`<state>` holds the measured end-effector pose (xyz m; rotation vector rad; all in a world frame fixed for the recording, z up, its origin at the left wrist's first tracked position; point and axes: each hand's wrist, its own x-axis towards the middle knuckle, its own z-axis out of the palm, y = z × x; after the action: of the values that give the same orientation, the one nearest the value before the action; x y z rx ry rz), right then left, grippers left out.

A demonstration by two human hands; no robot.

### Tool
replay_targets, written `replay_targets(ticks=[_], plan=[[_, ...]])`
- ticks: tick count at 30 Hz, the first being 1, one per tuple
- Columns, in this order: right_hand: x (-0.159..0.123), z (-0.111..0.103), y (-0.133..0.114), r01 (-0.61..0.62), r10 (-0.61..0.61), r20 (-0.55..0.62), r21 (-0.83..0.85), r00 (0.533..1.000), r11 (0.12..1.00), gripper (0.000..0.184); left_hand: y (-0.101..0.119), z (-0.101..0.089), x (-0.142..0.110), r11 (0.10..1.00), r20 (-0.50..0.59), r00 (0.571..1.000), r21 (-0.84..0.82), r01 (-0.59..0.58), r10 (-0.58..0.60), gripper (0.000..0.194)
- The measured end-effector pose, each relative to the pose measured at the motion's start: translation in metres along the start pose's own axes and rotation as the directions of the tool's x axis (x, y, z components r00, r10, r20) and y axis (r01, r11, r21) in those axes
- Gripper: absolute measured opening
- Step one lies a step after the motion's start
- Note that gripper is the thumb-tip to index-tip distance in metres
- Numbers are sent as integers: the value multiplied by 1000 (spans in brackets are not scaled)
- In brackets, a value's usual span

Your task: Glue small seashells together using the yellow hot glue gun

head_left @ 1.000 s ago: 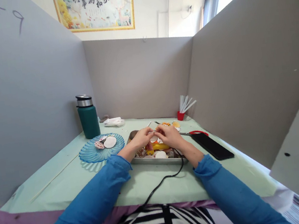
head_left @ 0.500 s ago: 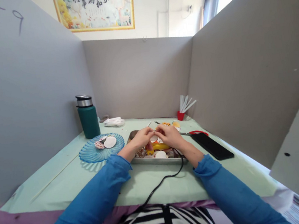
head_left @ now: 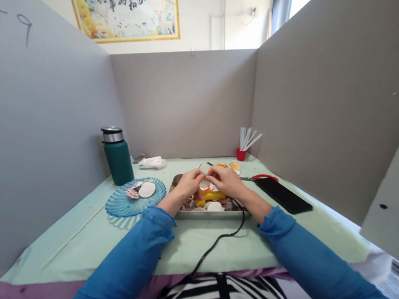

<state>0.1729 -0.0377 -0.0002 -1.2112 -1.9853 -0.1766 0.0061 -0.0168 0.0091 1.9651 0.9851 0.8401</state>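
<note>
Both my hands meet over a metal tray (head_left: 209, 214) holding shells and a yellow glue gun (head_left: 210, 197). My left hand (head_left: 188, 183) and my right hand (head_left: 226, 179) have their fingers pinched together around a small white shell (head_left: 205, 184) held between them above the tray. A black cable (head_left: 207, 252) runs from the tray towards my body.
A blue glass plate (head_left: 118, 209) with a few shells lies left of the tray, a green flask (head_left: 117, 156) behind it. Red-handled scissors (head_left: 263, 177) and a black phone (head_left: 283, 194) lie to the right, a red cup of white sticks (head_left: 241, 153) at the back. Grey partition walls enclose the table.
My fingertips have shifted slightly closer together around the shell; the arms and everything else stay put.
</note>
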Motion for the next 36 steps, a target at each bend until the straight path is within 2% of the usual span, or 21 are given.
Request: replay_targets(ticks=[17, 24, 31, 36], plan=[[0, -2, -3, -8, 8, -2, -10, 1000, 1000, 18, -4, -1, 2, 999, 22, 999, 23, -32, 31, 24], [0, -2, -2, -12, 12, -11, -8, 1000, 1000, 20, 0, -1, 0, 999, -12, 1000, 38, -17, 17, 22], [1, -2, 0, -13, 12, 4, 41, 1000, 999, 18, -5, -2, 1, 999, 19, 999, -40, -30, 30, 27], [2, 0, 3, -13, 12, 13, 69, 1000, 998, 18, -4, -3, 1, 998, 35, 998, -34, -48, 49, 25]])
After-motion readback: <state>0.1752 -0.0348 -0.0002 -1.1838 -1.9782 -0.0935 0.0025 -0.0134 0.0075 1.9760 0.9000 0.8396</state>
